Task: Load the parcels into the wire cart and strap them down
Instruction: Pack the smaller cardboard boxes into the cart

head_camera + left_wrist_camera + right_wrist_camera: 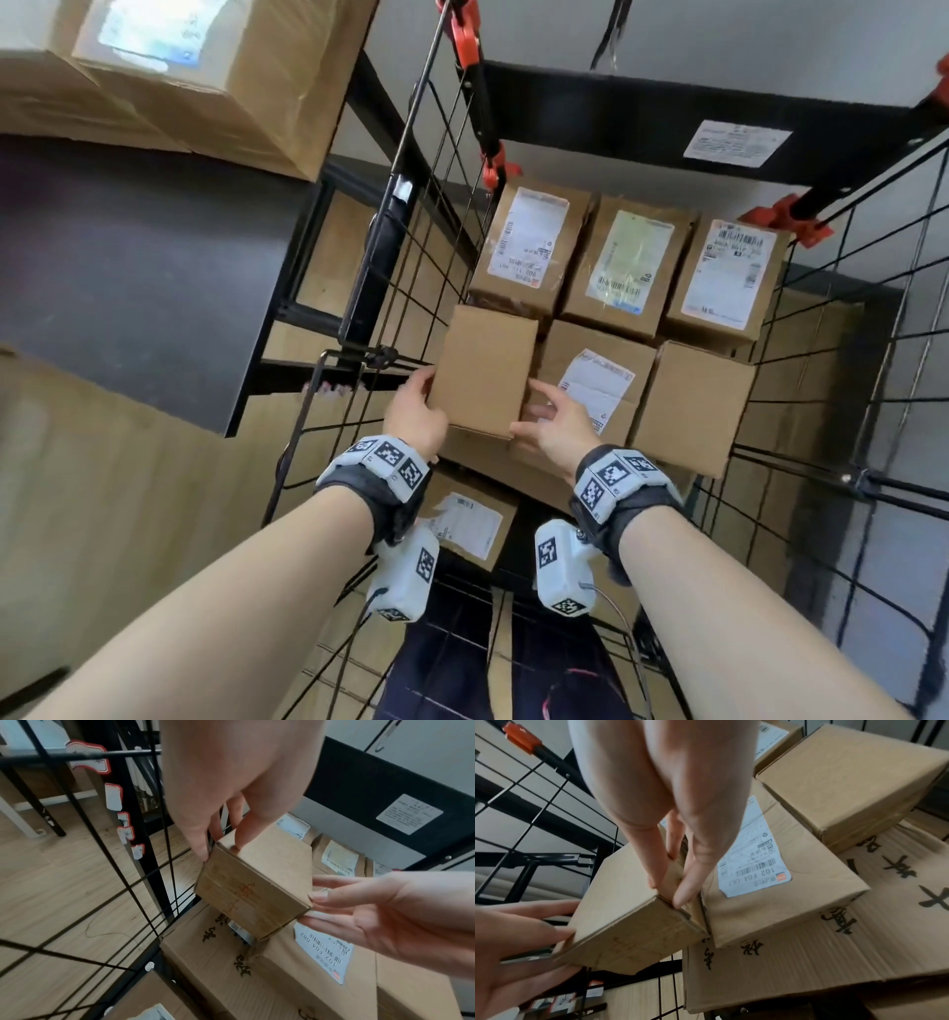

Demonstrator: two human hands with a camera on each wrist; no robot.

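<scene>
Reaching over the near rim of the wire cart, both forearms wear marker-covered wristbands with small white camera units below them. Between the two hands sits a small plain parcel, tilted and held above the boxes already loaded. The left hand grips the parcel's left side, thumb on the top face and fingers curled down the side. The right hand holds the opposite near corner, its fingertips pressing the right edge with the thumb on top. Directly under the parcel lies a large flat carton printed with black characters, close to the cart's left wire wall. Just beside the parcel on the right rests a labelled box, touching or nearly touching it, and beyond that a plain box. Farther back stand three more boxes in a row, each bearing a white shipping label. Orange clamps sit on the cart's upright posts. Outside the cart, at the upper left, big cardboard cartons are stacked above a wooden floor.
</scene>
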